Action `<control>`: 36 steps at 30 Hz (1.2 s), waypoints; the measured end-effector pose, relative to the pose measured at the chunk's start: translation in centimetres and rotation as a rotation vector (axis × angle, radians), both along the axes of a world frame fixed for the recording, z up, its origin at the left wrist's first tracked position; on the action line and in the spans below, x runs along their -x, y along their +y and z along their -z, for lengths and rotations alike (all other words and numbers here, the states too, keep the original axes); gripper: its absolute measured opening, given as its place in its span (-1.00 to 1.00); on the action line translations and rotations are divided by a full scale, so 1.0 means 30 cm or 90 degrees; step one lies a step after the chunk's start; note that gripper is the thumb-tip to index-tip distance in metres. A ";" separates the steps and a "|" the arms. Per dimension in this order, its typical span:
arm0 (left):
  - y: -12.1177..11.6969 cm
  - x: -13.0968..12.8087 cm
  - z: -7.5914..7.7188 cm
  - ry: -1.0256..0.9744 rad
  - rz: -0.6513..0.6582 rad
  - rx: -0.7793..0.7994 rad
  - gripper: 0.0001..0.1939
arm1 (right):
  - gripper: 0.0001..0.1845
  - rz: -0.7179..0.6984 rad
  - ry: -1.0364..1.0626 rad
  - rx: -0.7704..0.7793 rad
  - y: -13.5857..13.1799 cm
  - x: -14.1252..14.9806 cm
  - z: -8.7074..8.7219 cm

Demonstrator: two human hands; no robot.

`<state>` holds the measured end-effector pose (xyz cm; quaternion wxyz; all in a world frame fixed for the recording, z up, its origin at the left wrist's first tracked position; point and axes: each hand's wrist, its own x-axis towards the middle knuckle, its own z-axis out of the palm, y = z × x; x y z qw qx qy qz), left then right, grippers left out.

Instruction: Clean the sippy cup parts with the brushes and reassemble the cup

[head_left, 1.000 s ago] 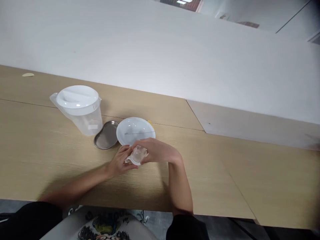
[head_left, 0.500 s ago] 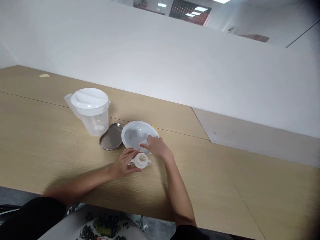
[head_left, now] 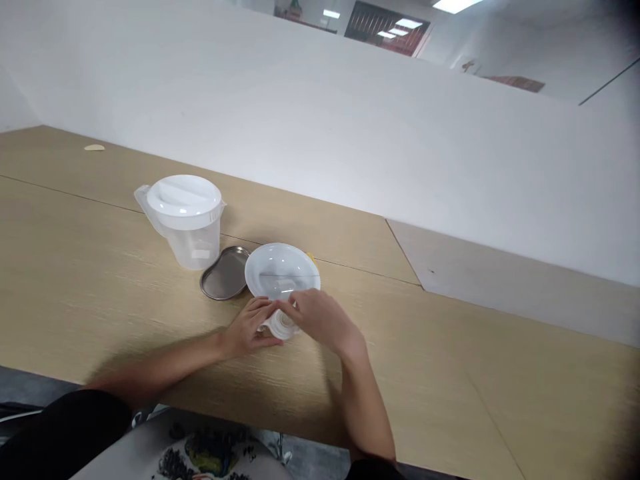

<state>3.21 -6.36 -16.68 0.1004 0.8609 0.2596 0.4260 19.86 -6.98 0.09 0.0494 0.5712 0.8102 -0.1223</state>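
A white baby bottle [head_left: 283,325] with side handles stands upright on the table, seen from above. My left hand [head_left: 251,325] is closed round its left side, thumb in front and fingers behind. Above the bottle's top is my right hand [head_left: 320,317], its fingers pinched on a see-through piece that looks like a clear cap [head_left: 287,288]. This hand hides part of the bottle's top and right handle. Just behind both hands sits a white bowl [head_left: 267,263] with a glossy inside.
A lidded translucent pitcher [head_left: 193,233] stands at the back left. Between it and the bowl lies a kidney-shaped metal tray [head_left: 225,275]. Something yellow [head_left: 312,257] peeks out behind the bowl. A pale flat piece [head_left: 95,147] lies far left, near the white wall [head_left: 300,120].
My right hand has come from the bowl's right rim toward me, over the bottle's top, bringing the clear piece. My left hand keeps its hold on the bottle. The view has shifted slightly.
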 end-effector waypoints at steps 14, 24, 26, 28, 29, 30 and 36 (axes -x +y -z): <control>0.009 0.001 -0.014 -0.020 0.027 0.035 -0.30 | -0.82 -0.116 -0.086 -0.053 -0.070 0.073 0.010; 0.013 -0.001 -0.012 -0.020 0.026 0.024 -0.37 | -0.83 -0.232 0.061 -0.096 -0.066 0.007 0.014; 0.014 -0.001 0.001 -0.024 0.020 0.011 -0.29 | -0.85 -0.118 0.074 -0.095 -0.062 0.005 -0.001; 0.014 0.001 0.010 -0.018 0.013 0.019 -0.27 | -0.77 -0.023 0.037 -0.098 -0.061 0.007 -0.014; 0.014 0.002 0.011 -0.012 0.010 0.028 -0.27 | -0.74 -0.005 0.018 -0.094 -0.062 0.007 -0.018; 0.014 0.003 0.011 -0.008 0.008 0.036 -0.28 | -0.74 -0.009 0.010 -0.090 -0.063 0.007 -0.021; 0.015 0.004 0.003 -0.005 0.009 0.054 -0.29 | -0.76 -0.154 0.149 -0.100 -0.068 -0.035 -0.029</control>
